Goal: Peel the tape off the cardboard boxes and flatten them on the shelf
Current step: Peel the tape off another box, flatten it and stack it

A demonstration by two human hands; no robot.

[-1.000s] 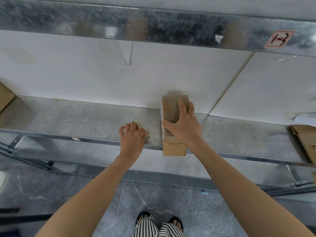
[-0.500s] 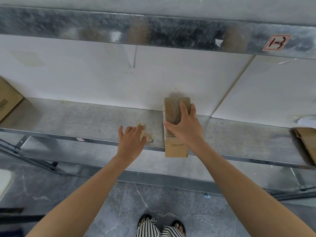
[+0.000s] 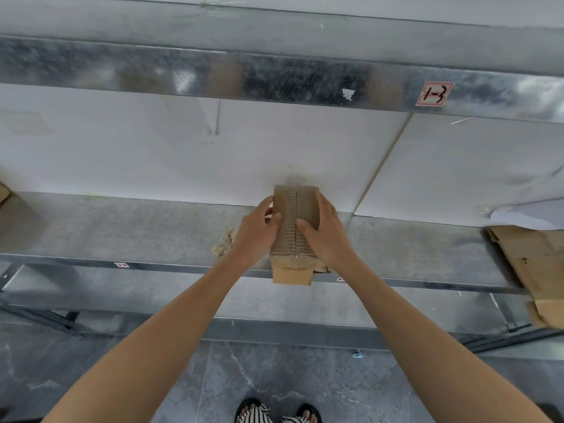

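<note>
Grey metal shelf [image 3: 122,227] runs across in front of you, with a white wall [image 3: 152,160] behind it and a mottled beam [image 3: 274,77] overhead.

Well off to the left of your left hand, a brown cardboard corner [image 3: 3,192] pokes in at the edge of view. A small sticker [image 3: 121,265] sits on the shelf's front rail, between that corner and your hand. Just left of your left hand lies a crumpled tape wad [image 3: 224,244], on the shelf and partly hidden by your wrist.

Your left hand [image 3: 254,232] grips the left side of the box [image 3: 294,215], with its fingers curled round the edge and its thumb on top. The box stands on the shelf between your two hands. Its far end is close to the wall and its near end is at the front rail. A seam runs down the middle of its top, straight away from you, with ridged marks on both sides. Your right hand [image 3: 328,236] grips the right side in the same way, and its thumb lies on top just beside the seam.

Above your right hand and to its right, a red-edged label [image 3: 435,93] is stuck on the beam. Well to the right on the shelf, flat cardboard [image 3: 537,264] hangs over the front rail, and white paper [image 3: 531,213] lies behind it.

Below your arms you can see the marbled grey floor [image 3: 274,377] and your sandals [image 3: 308,413].
</note>
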